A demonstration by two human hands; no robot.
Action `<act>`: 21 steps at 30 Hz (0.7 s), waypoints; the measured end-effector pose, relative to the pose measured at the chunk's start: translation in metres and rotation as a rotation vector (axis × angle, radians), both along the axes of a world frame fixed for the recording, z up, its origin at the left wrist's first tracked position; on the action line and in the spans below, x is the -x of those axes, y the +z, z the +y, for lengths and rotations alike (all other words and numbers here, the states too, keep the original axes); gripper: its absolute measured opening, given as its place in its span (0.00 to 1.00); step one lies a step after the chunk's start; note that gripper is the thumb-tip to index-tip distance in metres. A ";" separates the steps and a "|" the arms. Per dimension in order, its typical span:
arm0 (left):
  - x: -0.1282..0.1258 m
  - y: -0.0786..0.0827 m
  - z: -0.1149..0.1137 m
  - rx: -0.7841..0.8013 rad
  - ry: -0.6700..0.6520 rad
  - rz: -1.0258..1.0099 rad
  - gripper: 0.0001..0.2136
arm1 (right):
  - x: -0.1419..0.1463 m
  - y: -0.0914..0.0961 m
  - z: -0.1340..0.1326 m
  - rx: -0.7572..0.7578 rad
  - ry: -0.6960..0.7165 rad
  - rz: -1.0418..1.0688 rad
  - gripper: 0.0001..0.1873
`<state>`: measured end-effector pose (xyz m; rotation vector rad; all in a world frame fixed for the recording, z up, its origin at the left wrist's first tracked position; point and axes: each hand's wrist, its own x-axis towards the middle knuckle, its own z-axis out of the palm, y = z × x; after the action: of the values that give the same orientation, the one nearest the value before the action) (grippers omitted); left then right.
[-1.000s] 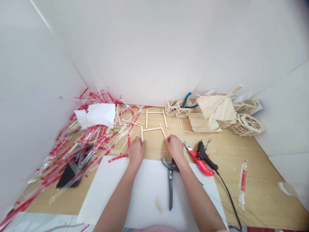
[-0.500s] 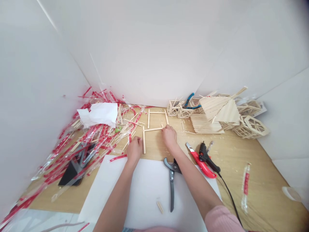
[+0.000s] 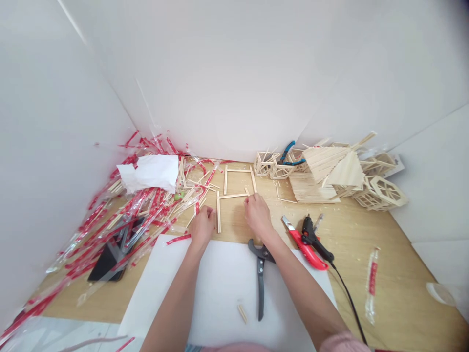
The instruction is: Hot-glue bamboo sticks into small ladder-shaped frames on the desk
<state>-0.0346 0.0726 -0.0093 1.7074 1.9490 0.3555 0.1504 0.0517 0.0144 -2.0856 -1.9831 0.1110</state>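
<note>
Head view: stick frame (image 3: pixel 233 196), nearer one, on table (image 3: pixel 351 244) | left hand (image 3: pixel 202 226) curled beside left leg (image 3: pixel 219 215), contents hidden | right hand (image 3: pixel 258 214) over right leg (image 3: pixel 246 190), grip indeterminable | judged light, stiff, joints fragile; hold by legs.

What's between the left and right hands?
In the head view: the left leg of the near stick frame, closer to the left hand, then tabletop up to the right hand.
</note>
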 end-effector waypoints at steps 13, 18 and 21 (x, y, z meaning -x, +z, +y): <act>0.007 -0.004 0.000 -0.128 0.014 -0.076 0.17 | -0.081 -0.001 -0.075 -0.113 -0.405 0.311 0.15; 0.006 0.001 -0.001 -0.200 0.016 -0.130 0.21 | -0.093 0.006 -0.083 -0.109 -0.421 0.333 0.21; 0.004 0.004 -0.001 -0.235 0.033 -0.194 0.20 | -0.096 0.015 -0.076 -0.180 -0.457 0.317 0.17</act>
<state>-0.0390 0.0712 -0.0056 1.7119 1.8539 0.7596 0.2463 -0.0246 0.0294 -2.1823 -1.2579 0.1555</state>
